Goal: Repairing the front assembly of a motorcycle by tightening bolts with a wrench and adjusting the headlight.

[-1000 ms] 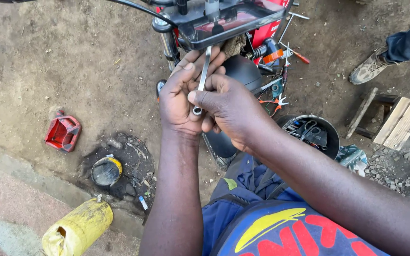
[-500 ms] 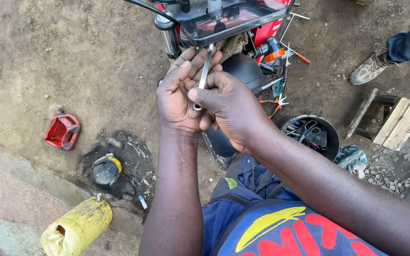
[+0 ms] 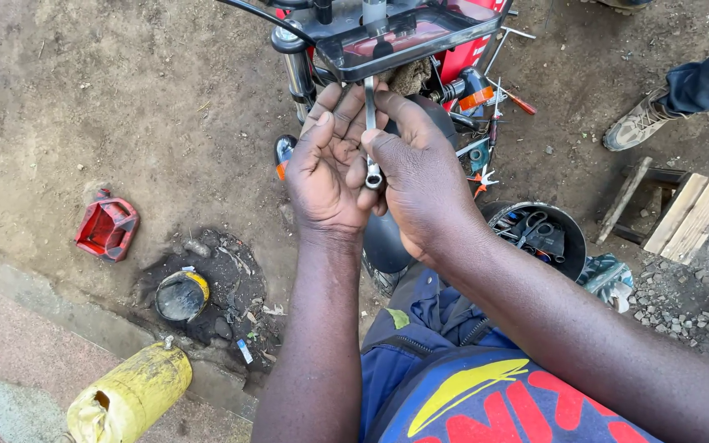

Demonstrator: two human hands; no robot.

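Note:
Both my hands meet in front of a red motorcycle (image 3: 387,37) at the top of the view. My left hand (image 3: 326,164) and my right hand (image 3: 420,176) together grip a slim metal wrench (image 3: 371,131) held upright, its ring end down between my fingers and its upper end reaching the underside of the bike's front panel. The black front fender and tyre (image 3: 383,242) lie under my wrists, mostly hidden.
On the dirt: a red plastic part (image 3: 107,226) at left, a yellow-rimmed pot (image 3: 180,295), a yellow jerrycan (image 3: 129,398), a black tub of tools (image 3: 539,234), loose tools (image 3: 486,160), wooden planks (image 3: 691,213). Another person's shoe (image 3: 638,123) at upper right.
My hands and the wrench have stayed together, shifting only slightly against the bike. Nothing else moved.

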